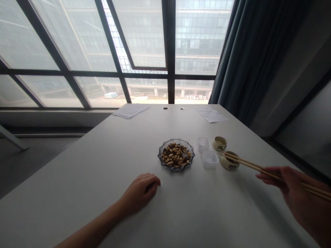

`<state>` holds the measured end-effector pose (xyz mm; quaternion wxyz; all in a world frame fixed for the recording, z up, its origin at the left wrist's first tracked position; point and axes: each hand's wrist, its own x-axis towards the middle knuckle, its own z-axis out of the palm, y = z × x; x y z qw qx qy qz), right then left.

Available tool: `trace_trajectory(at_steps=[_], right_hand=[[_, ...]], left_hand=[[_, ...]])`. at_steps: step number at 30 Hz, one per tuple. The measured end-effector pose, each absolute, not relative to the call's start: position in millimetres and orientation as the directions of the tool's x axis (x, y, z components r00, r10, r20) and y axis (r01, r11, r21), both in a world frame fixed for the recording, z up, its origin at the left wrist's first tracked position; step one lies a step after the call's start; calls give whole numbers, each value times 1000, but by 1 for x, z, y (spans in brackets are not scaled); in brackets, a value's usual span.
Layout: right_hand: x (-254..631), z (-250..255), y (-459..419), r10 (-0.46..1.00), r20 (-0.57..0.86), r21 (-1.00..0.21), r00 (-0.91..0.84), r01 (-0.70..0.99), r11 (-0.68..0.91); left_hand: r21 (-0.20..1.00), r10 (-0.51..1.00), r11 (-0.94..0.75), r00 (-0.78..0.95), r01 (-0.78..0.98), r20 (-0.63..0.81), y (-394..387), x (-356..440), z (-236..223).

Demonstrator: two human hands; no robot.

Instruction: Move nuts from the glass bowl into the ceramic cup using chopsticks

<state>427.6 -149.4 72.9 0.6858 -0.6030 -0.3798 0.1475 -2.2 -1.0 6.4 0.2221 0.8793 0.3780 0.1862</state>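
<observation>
In the right part of the frame, the right hand (292, 186) grasps a pair of wooden chopsticks (254, 166), which slant up and leftward. Their tips hang over the front ceramic cup (229, 166), near the rear ceramic cup (219, 146); whether they touch either one, I cannot tell. Both cream cups carry dark characters and stand up and left of the right hand.

Just left of the cups are two small clear plastic containers, the front one (210, 160) nearer the viewer than the rear one (203, 144).

Near the centre of the frame, the scalloped glass dish (176, 168) holds mixed nuts and seeds (176, 155). It lies up and right of the left hand (143, 187), apart from it, and well left of the right hand. The left hand rests released on the white table (116, 165), lower centre, its fingers loosely curled.
</observation>
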Motion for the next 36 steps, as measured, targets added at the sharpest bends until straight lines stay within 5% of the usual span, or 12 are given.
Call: trace_trajectory(at_steps=[8,15,29,36], right_hand=[[372,107,-73,947,226,-929,228,345,139],[357,118,-25,995,85,-879,-59,466,103],[362,95,-26,998,8,-911,61,411,-17],[358,86,-31,988,31,-978,149,211,-1]], left_hand=[[537,744,-616,650,576,157,0,-2,5],[544,740,-621,652,565,167,-2,-3,3],[537,732,-632,658,559,176,-1,-3,2],[524,731,-639,657,563,186,-1,-4,2]])
